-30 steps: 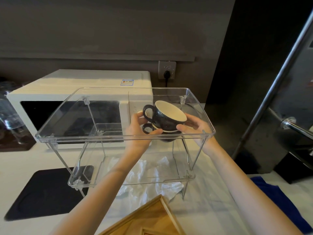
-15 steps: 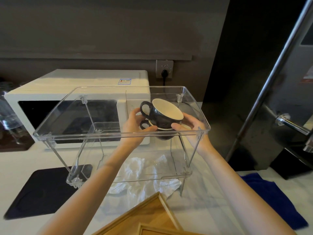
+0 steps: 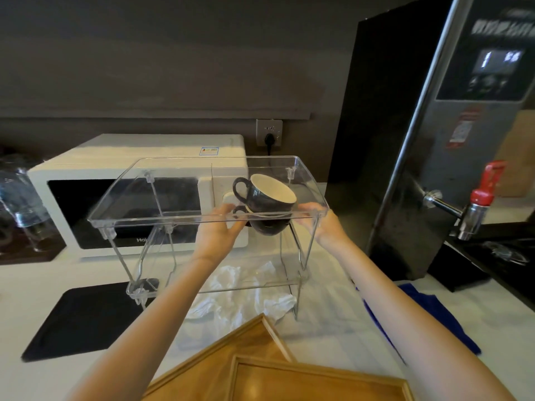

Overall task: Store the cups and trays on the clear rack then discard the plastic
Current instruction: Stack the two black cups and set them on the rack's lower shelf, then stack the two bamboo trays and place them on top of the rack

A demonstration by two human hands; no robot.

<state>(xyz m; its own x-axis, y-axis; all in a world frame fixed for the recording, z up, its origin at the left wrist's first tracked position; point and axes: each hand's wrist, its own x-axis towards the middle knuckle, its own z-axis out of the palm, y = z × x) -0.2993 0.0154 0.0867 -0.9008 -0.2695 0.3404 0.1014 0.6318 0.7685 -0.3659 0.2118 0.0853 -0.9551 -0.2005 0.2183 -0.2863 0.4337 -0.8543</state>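
Two dark cups with cream insides are stacked (image 3: 267, 198), tilted, over the right part of the clear rack's (image 3: 162, 198) top shelf. My left hand (image 3: 221, 230) holds the stack from the left near the handles. My right hand (image 3: 320, 219) holds it from the right at the rack's front right corner. Whether the lower cup touches the shelf I cannot tell. Crumpled white plastic (image 3: 240, 296) lies on the counter under the rack. Two wooden trays (image 3: 272, 374) lie at the near edge, one overlapping the other.
A white microwave (image 3: 139, 180) stands behind the rack. At the right is a tall steel water boiler (image 3: 451, 157) with a red-handled tap (image 3: 480, 198). A black mat (image 3: 84, 319) lies at the left, a blue cloth (image 3: 428, 319) at the right, glassware (image 3: 20, 204) far left.
The stacked cups and both hands have sunk slightly toward the rack's top shelf. The camera view has swung right, bringing the water boiler into view.
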